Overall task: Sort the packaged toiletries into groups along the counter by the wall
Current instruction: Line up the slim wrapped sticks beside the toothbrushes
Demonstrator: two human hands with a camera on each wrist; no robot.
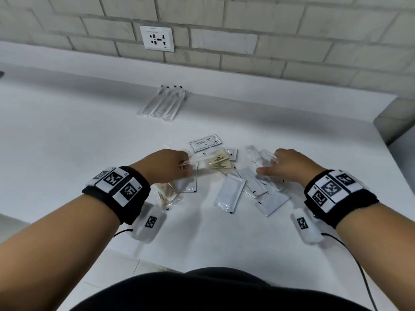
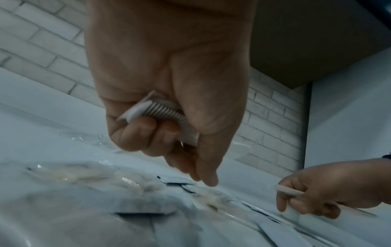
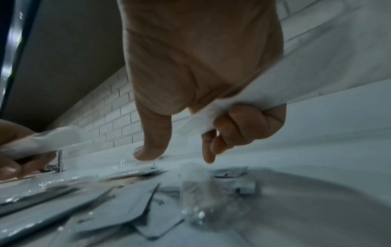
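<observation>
A loose pile of packaged toiletries lies mid-counter: a labelled shampoo sachet (image 1: 204, 142), beige sachets (image 1: 219, 162), plain white sachets (image 1: 229, 193) and a wrapped comb (image 1: 165, 195). My left hand (image 1: 179, 164) is over the pile's left side, fingers curled round a wrapped toothbrush (image 2: 155, 112) with a ribbed handle. My right hand (image 1: 278, 162) is over the pile's right side and grips another long white wrapped item (image 3: 260, 98), thumb and forefinger pointing down at the packets. Several wrapped toothbrushes (image 1: 161, 104) lie side by side near the wall.
The white counter (image 1: 78, 135) runs along a brick-tiled wall with a socket plate (image 1: 157, 38). A chrome tap (image 3: 59, 161) shows far off to the left. The counter ends at a step on the right (image 1: 386, 122). Cables trail from my wrist cameras.
</observation>
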